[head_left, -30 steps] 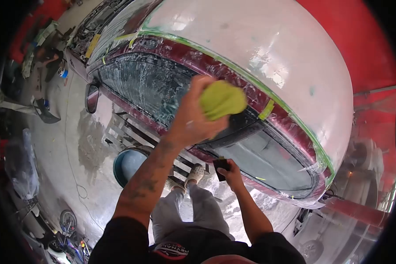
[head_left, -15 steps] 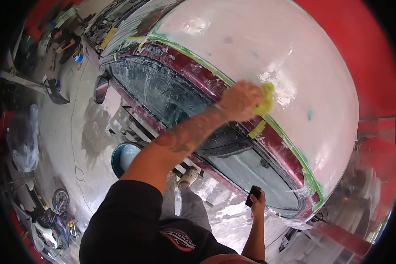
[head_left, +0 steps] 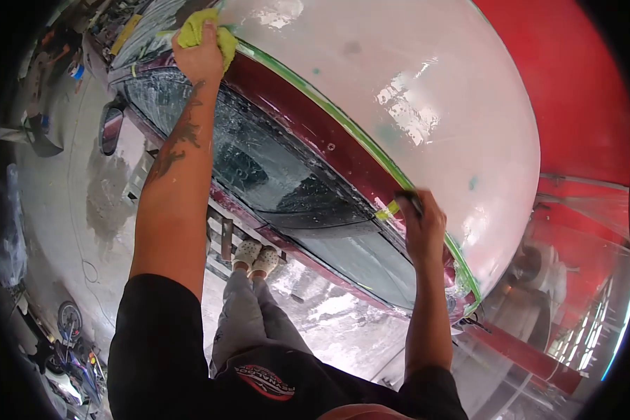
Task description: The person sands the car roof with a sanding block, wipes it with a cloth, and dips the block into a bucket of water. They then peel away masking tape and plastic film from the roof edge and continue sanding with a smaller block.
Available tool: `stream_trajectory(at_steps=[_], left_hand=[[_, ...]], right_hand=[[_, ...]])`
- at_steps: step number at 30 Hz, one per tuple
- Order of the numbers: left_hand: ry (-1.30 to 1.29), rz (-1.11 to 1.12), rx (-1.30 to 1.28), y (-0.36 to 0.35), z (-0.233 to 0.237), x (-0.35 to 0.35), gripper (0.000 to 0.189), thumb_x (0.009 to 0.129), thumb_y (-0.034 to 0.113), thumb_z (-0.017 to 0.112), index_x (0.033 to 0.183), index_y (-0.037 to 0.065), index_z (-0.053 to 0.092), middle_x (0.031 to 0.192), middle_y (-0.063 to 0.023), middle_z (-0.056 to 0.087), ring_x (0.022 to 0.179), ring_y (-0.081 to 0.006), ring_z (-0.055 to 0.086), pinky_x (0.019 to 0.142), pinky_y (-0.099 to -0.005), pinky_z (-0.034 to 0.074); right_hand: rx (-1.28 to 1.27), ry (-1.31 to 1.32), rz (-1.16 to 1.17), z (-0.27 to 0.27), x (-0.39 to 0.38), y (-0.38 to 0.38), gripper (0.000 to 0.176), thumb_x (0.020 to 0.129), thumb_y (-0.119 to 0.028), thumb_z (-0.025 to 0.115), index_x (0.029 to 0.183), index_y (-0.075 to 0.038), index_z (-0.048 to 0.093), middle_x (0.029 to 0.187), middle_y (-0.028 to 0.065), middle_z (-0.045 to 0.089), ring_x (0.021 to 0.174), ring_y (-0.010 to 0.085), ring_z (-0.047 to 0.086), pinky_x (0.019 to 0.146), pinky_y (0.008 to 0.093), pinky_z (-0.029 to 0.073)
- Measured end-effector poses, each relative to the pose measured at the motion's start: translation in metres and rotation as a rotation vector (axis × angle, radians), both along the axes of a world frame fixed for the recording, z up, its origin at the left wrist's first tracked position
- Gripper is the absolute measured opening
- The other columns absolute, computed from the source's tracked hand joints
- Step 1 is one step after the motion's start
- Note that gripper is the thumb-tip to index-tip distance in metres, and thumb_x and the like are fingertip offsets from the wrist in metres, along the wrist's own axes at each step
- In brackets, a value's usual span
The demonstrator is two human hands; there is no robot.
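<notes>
My left hand [head_left: 199, 63] is closed around a crumpled yellow-green cloth [head_left: 227, 47] and presses it on the front end of the maroon roof rail [head_left: 287, 105]. My right hand [head_left: 427, 227] grips a small black sanding block [head_left: 410, 201] farther back, against the rail beside a strip of green masking tape [head_left: 308, 91]. The tape borders the car roof [head_left: 357, 77], which is coated in pale primer with shiny wet-looking patches and a few greenish spots. Below the rail, the side windows [head_left: 245, 157] are smeared with whitish residue.
I stand in pale clogs [head_left: 246, 252] on a metal rack. The side mirror [head_left: 112, 129] juts out on the left. A thin cord [head_left: 84, 238] crosses the wet-stained floor, and a small bike [head_left: 70, 320] stands lower left. Another person [head_left: 59, 45] is at the far left.
My left hand has swept the cloth forward along the roof edge to the upper left. My right hand has risen from beside the rear window, bringing the sanding block to the rail.
</notes>
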State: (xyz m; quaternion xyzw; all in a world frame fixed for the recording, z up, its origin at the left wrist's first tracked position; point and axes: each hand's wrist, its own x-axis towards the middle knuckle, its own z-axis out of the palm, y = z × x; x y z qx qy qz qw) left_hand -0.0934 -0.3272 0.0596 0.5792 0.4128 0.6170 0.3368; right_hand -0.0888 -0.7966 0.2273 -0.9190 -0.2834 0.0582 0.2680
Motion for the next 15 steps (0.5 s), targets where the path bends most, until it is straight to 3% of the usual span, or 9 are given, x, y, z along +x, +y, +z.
stream_trajectory(at_steps=[2, 4, 6, 7, 8, 10, 11, 13, 15], left_hand=[[-0.095, 0.014, 0.041, 0.012, -0.017, 0.007, 0.045, 0.089, 0.030, 0.081, 0.112, -0.005, 0.065, 0.099, -0.0108, 0.077, 0.086, -0.0247, 0.073, 0.079, -0.0352, 0.057], [-0.241, -0.044, -0.028, 0.002, -0.003, 0.004, 0.040, 0.090, 0.026, 0.080, 0.111, -0.005, 0.066, 0.099, -0.0110, 0.076, 0.085, -0.0224, 0.073, 0.075, -0.0330, 0.057], [-0.386, -0.161, -0.060, -0.002, -0.003, -0.001, 0.048, 0.087, 0.031, 0.082, 0.112, -0.005, 0.064, 0.103, -0.0152, 0.074, 0.091, -0.0248, 0.070, 0.084, -0.0362, 0.055], [-0.358, -0.148, 0.014, -0.002, -0.006, -0.001, 0.032, 0.093, 0.023, 0.077, 0.107, -0.004, 0.068, 0.102, -0.0095, 0.075, 0.085, -0.0198, 0.071, 0.075, -0.0323, 0.057], [-0.362, -0.149, -0.004, 0.010, -0.009, -0.006, 0.032, 0.093, 0.023, 0.077, 0.107, -0.004, 0.068, 0.102, -0.0095, 0.075, 0.085, -0.0198, 0.071, 0.075, -0.0323, 0.057], [0.570, 0.216, 0.891, 0.035, -0.027, -0.023, 0.035, 0.096, 0.024, 0.073, 0.117, -0.002, 0.064, 0.108, -0.0088, 0.071, 0.089, -0.0175, 0.068, 0.077, -0.0317, 0.057], [0.571, 0.212, 0.875, 0.032, -0.038, -0.017, 0.035, 0.096, 0.024, 0.073, 0.117, -0.002, 0.064, 0.108, -0.0088, 0.071, 0.089, -0.0175, 0.068, 0.077, -0.0317, 0.057], [0.571, 0.374, 0.447, 0.016, -0.047, -0.004, 0.030, 0.094, 0.019, 0.070, 0.120, 0.004, 0.071, 0.113, -0.0237, 0.070, 0.102, -0.0398, 0.067, 0.090, -0.0455, 0.054], [0.622, 0.354, 0.455, 0.012, -0.048, -0.008, 0.032, 0.097, 0.019, 0.065, 0.125, 0.005, 0.069, 0.120, -0.0249, 0.067, 0.107, -0.0413, 0.065, 0.094, -0.0468, 0.052]], right_hand=[[-0.054, -0.073, 0.103, -0.013, 0.035, 0.049, 0.016, 0.092, -0.019, 0.072, 0.102, -0.007, 0.070, 0.096, 0.0136, 0.071, 0.089, 0.0349, 0.069, 0.079, 0.0417, 0.052], [-0.026, -0.131, 0.127, -0.032, 0.059, 0.077, 0.018, 0.092, -0.022, 0.073, 0.102, -0.008, 0.070, 0.097, 0.0130, 0.072, 0.090, 0.0352, 0.069, 0.079, 0.0424, 0.053], [-0.044, -0.137, 0.110, -0.040, 0.069, 0.092, 0.020, 0.091, -0.024, 0.073, 0.102, -0.007, 0.070, 0.097, 0.0116, 0.072, 0.089, 0.0354, 0.069, 0.077, 0.0429, 0.053], [-0.041, -0.192, 0.158, -0.045, 0.075, 0.094, 0.021, 0.091, -0.025, 0.074, 0.102, -0.008, 0.070, 0.096, 0.0107, 0.072, 0.086, 0.0346, 0.069, 0.076, 0.0426, 0.053], [-0.059, -0.192, 0.156, -0.046, 0.077, 0.093, 0.021, 0.091, -0.025, 0.074, 0.102, -0.008, 0.070, 0.096, 0.0107, 0.072, 0.086, 0.0346, 0.069, 0.076, 0.0426, 0.053], [-0.095, -0.235, 0.175, -0.047, 0.077, 0.093, 0.018, 0.090, -0.023, 0.074, 0.101, -0.009, 0.071, 0.093, 0.0097, 0.071, 0.082, 0.0328, 0.069, 0.075, 0.0420, 0.053], [-0.112, -0.234, 0.177, -0.049, 0.077, 0.094, 0.018, 0.090, -0.023, 0.074, 0.101, -0.009, 0.071, 0.093, 0.0097, 0.071, 0.082, 0.0328, 0.069, 0.075, 0.0420, 0.053], [-0.137, -0.308, 0.197, -0.054, 0.075, 0.098, 0.015, 0.089, -0.022, 0.076, 0.097, -0.011, 0.072, 0.089, 0.0079, 0.070, 0.079, 0.0301, 0.068, 0.072, 0.0412, 0.053], [-0.126, -0.376, 0.199, -0.060, 0.072, 0.107, 0.014, 0.089, -0.022, 0.076, 0.095, -0.011, 0.071, 0.088, 0.0068, 0.070, 0.077, 0.0290, 0.068, 0.069, 0.0405, 0.053]])
